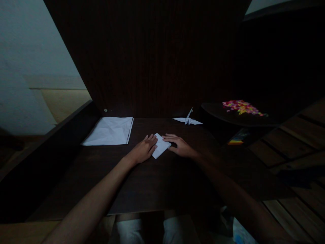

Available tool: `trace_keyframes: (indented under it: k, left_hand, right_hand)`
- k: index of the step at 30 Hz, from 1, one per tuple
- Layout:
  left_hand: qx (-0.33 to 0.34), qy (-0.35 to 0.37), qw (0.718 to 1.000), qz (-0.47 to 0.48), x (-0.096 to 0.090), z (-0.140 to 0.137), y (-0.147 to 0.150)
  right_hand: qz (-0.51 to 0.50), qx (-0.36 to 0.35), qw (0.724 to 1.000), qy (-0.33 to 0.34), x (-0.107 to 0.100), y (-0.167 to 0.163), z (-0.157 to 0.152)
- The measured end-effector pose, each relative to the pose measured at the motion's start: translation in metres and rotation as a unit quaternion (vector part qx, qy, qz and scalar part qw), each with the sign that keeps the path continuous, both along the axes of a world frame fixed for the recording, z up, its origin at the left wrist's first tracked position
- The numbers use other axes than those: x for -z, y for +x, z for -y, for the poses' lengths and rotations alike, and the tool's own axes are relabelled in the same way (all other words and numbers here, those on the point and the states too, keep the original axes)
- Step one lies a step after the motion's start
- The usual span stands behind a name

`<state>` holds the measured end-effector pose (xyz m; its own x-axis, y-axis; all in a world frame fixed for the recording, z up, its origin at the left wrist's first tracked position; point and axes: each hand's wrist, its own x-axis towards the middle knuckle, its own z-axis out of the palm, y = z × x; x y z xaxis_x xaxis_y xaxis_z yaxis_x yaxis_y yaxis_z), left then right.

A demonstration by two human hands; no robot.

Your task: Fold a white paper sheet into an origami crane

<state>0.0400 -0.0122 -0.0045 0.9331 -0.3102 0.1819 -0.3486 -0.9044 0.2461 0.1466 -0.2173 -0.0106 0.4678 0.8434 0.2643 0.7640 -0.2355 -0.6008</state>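
A small folded piece of white paper (160,146), roughly diamond-shaped, lies flat on the dark wooden desk (142,183). My left hand (145,149) rests over its left edge, palm down with the fingers stretched out. From the right, my right hand (179,145) touches the paper's upper right side with extended fingers, the thumb set apart below. Beyond my right hand stands a white origami crane (188,120) with spread wings. To the left lie larger sheets of white paper (109,131), creased and stacked.
A tall dark panel (152,57) rises behind the desk, and a low side board (48,145) bounds it on the left. On a curved shelf (215,113) at the right sits a heap of small colourful pieces (242,107). Wooden slats (291,145) show farther right.
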Motion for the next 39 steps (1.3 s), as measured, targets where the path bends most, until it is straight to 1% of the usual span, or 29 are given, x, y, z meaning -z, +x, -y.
trace_keyframes:
  k: [8,14,22,27,30,33,39]
  left_hand:
    - [0.03,-0.052,0.998,0.019,-0.0021,0.0015,-0.001]
    - [0.034,-0.032,0.999,-0.009,-0.0044,0.0017,-0.004]
    - [0.033,0.005,0.999,-0.024,-0.0036,0.0038,-0.0069]
    - [0.037,-0.001,0.999,-0.017,-0.0033,0.0025,-0.0066]
    - [0.047,-0.011,0.999,-0.013,-0.0026,0.0014,-0.0062]
    - [0.054,-0.018,0.998,-0.017,-0.0016,0.001,-0.006]
    - [0.057,-0.036,0.998,-0.016,-0.0015,0.0018,-0.0069]
  right_hand:
    - [-0.011,0.012,1.0,0.023,-0.0028,-0.0008,-0.0007]
    - [-0.018,0.019,0.999,0.043,-0.0046,-0.0004,-0.0014]
    - [0.015,0.041,0.996,0.076,-0.0065,-0.0046,-0.0027]
    - [0.06,0.087,0.991,0.082,-0.0091,-0.0064,-0.0024]
    - [0.066,0.094,0.99,0.076,-0.0102,-0.0072,-0.0023]
    - [0.049,0.096,0.991,0.084,-0.0096,-0.0083,-0.0032]
    - [-0.001,0.117,0.985,0.124,-0.0047,-0.0084,-0.006]
